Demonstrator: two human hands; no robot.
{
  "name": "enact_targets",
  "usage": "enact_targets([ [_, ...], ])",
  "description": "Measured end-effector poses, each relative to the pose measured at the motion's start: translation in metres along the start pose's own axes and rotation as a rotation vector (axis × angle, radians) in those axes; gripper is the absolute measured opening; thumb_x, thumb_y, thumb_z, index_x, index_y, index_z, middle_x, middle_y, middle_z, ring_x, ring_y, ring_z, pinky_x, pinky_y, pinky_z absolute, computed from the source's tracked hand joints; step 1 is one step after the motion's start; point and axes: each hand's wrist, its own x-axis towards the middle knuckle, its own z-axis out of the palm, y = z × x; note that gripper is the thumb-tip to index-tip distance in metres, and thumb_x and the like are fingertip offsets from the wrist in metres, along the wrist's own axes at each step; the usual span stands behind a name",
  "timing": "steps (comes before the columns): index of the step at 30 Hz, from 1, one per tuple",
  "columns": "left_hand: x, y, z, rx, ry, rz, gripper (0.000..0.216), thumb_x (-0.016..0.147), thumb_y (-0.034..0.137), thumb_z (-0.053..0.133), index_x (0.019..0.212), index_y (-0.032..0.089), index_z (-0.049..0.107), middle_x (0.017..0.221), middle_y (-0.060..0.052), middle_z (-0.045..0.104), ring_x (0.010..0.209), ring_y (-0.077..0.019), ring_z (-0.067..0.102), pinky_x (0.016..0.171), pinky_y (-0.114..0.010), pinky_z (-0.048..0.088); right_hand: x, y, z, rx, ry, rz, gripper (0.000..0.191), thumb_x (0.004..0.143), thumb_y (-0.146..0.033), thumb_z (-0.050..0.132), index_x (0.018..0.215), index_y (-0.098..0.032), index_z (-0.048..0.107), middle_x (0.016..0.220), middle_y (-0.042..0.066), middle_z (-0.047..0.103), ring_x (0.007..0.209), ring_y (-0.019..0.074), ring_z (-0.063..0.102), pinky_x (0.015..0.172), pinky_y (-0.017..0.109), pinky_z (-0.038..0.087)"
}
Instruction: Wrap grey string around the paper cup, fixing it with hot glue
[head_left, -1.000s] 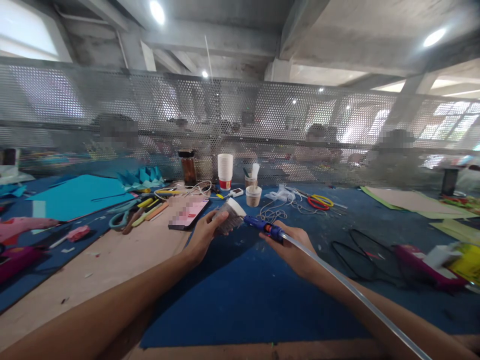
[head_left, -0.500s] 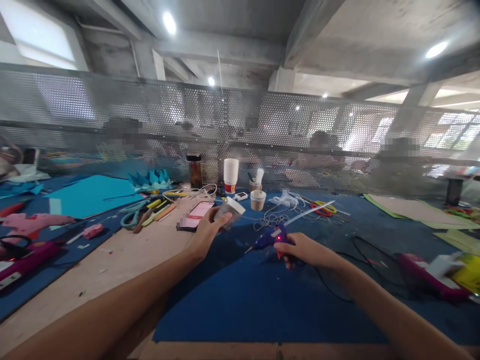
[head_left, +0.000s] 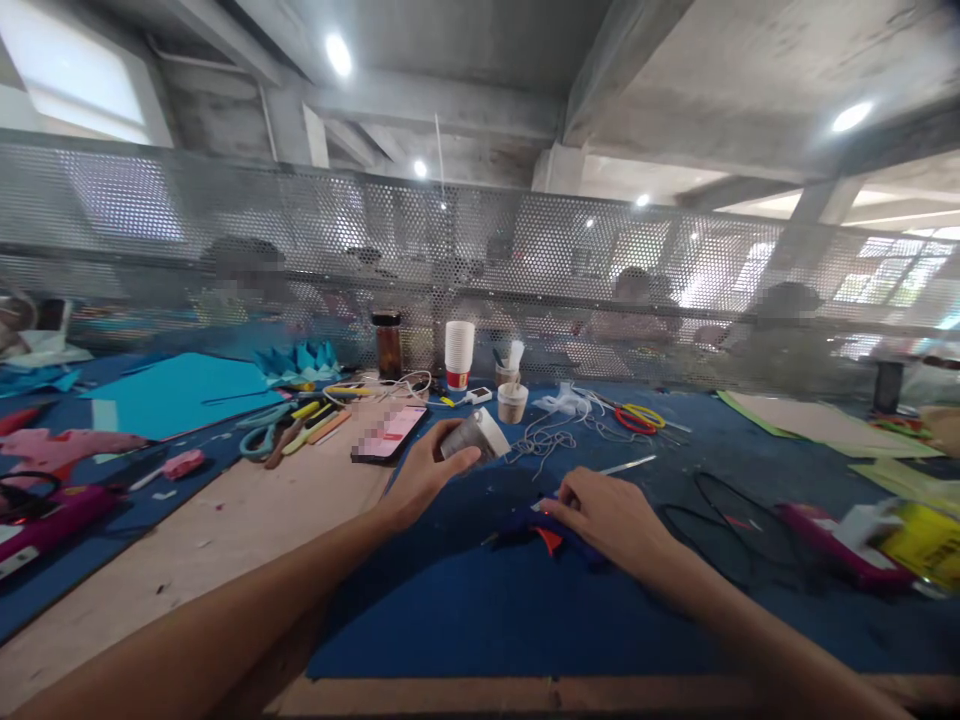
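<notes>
My left hand [head_left: 421, 478] is wrapped around a small tilted paper cup [head_left: 480, 436], white at the rim and greyish around its side. A dark blue glue gun [head_left: 517, 524] with an orange trigger lies low over the blue mat [head_left: 450, 620], its nozzle pointing left. The curled fingers of my right hand [head_left: 611, 512] hold the gun's body from above, so part of it is hidden. A clear glue stick [head_left: 630, 464] extends behind that hand. Beyond the held cup stands another small paper cup [head_left: 513, 403].
A phone [head_left: 390, 434] lies left of my left hand, near several handled tools [head_left: 311, 432]. Stacked paper cups [head_left: 459, 356] and a dark-lidded jar [head_left: 387, 345] stand by the perforated screen [head_left: 525, 270]. Tangled string [head_left: 544, 440] and scissors [head_left: 637, 418] lie behind my right hand.
My right hand has lowered the glue gun toward the mat and turned it onto its side. The cup in my left hand has shifted slightly right and tipped further.
</notes>
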Motion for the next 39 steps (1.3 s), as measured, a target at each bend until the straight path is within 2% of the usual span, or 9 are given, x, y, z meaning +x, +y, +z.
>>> enact_targets([
  [3, 0.0, -0.001, -0.001, -0.085, -0.097, -0.006, 0.062, 0.083, 0.053, 0.071, 0.133, 0.018, 0.059, 0.131, -0.012, 0.069, 0.121, -0.0338, 0.063, 0.1, -0.043, 0.05, 0.018, -0.002, -0.014, 0.18, 0.187, -0.162, 0.02, 0.104, -0.035, 0.054, 0.111, -0.024, 0.068, 0.108, 0.006, 0.075, 0.1, 0.0248, 0.07, 0.086, 0.038, 0.05],
  [5, -0.001, -0.001, -0.001, -0.162, -0.203, -0.033, 0.063, 0.082, 0.054, 0.071, 0.134, 0.02, 0.058, 0.13, -0.012, 0.068, 0.119, -0.034, 0.064, 0.094, -0.043, 0.052, 0.034, -0.005, -0.017, 0.348, 0.245, -0.306, 0.028, 0.102, -0.027, 0.055, 0.129, -0.025, 0.063, 0.126, 0.008, 0.071, 0.117, 0.0246, 0.067, 0.102, 0.042, 0.05],
  [10, -0.003, 0.002, -0.004, -0.235, -0.374, -0.103, 0.068, 0.078, 0.056, 0.075, 0.134, 0.023, 0.054, 0.122, -0.01, 0.07, 0.106, -0.0315, 0.067, 0.083, -0.039, 0.053, 0.064, -0.014, -0.005, 0.665, -0.021, -0.49, 0.055, 0.095, -0.013, 0.056, 0.147, -0.027, 0.053, 0.149, 0.008, 0.06, 0.138, 0.0246, 0.056, 0.116, 0.049, 0.044],
  [14, -0.001, 0.004, -0.008, -0.15, -0.417, -0.085, 0.068, 0.077, 0.057, 0.075, 0.132, 0.024, 0.054, 0.117, -0.008, 0.07, 0.103, -0.0301, 0.067, 0.081, -0.038, 0.052, 0.067, -0.011, -0.003, 0.717, -0.078, -0.377, 0.035, 0.094, -0.017, 0.062, 0.128, -0.02, 0.067, 0.118, 0.009, 0.075, 0.109, 0.022, 0.07, 0.099, 0.042, 0.056],
  [19, 0.002, 0.008, -0.011, 0.029, -0.443, 0.013, 0.067, 0.077, 0.056, 0.077, 0.133, 0.025, 0.058, 0.121, -0.006, 0.069, 0.106, -0.0292, 0.064, 0.088, -0.038, 0.05, 0.064, -0.003, -0.009, 0.798, -0.115, -0.301, 0.011, 0.095, -0.023, 0.062, 0.102, -0.018, 0.07, 0.088, 0.003, 0.072, 0.08, 0.0157, 0.068, 0.08, 0.034, 0.057],
  [24, 0.0, 0.012, -0.012, 0.141, -0.454, 0.089, 0.064, 0.08, 0.055, 0.076, 0.134, 0.026, 0.06, 0.128, -0.006, 0.066, 0.115, -0.0307, 0.062, 0.097, -0.039, 0.047, 0.063, 0.001, -0.007, 0.821, -0.144, -0.21, 0.017, 0.099, -0.032, 0.06, 0.106, -0.018, 0.067, 0.081, 0.0, 0.066, 0.058, 0.0104, 0.059, 0.063, 0.029, 0.052],
  [28, 0.0, 0.012, -0.013, 0.152, -0.438, 0.109, 0.068, 0.08, 0.055, 0.078, 0.138, 0.027, 0.057, 0.132, -0.007, 0.064, 0.122, -0.0325, 0.059, 0.101, -0.04, 0.045, 0.062, 0.002, 0.0, 0.729, -0.141, -0.273, 0.031, 0.099, -0.031, 0.059, 0.126, -0.02, 0.066, 0.101, 0.005, 0.07, 0.076, 0.0148, 0.065, 0.074, 0.032, 0.054],
  [32, 0.0, 0.012, -0.014, 0.047, -0.486, 0.049, 0.08, 0.076, 0.058, 0.079, 0.144, 0.027, 0.049, 0.124, -0.008, 0.068, 0.112, -0.0319, 0.064, 0.092, -0.04, 0.049, 0.062, 0.0, 0.007, 0.75, -0.119, -0.323, 0.024, 0.09, -0.028, 0.07, 0.113, -0.019, 0.072, 0.116, 0.008, 0.07, 0.1, 0.0203, 0.067, 0.091, 0.037, 0.053],
  [39, 0.001, 0.015, -0.015, 0.001, -0.517, 0.028, 0.076, 0.076, 0.057, 0.079, 0.142, 0.028, 0.053, 0.13, -0.007, 0.068, 0.112, -0.0303, 0.064, 0.093, -0.038, 0.051, 0.06, -0.001, 0.003, 0.965, -0.204, -0.164, 0.02, 0.088, -0.036, 0.074, 0.094, -0.018, 0.068, 0.073, -0.001, 0.068, 0.063, 0.0132, 0.065, 0.063, 0.027, 0.051],
])
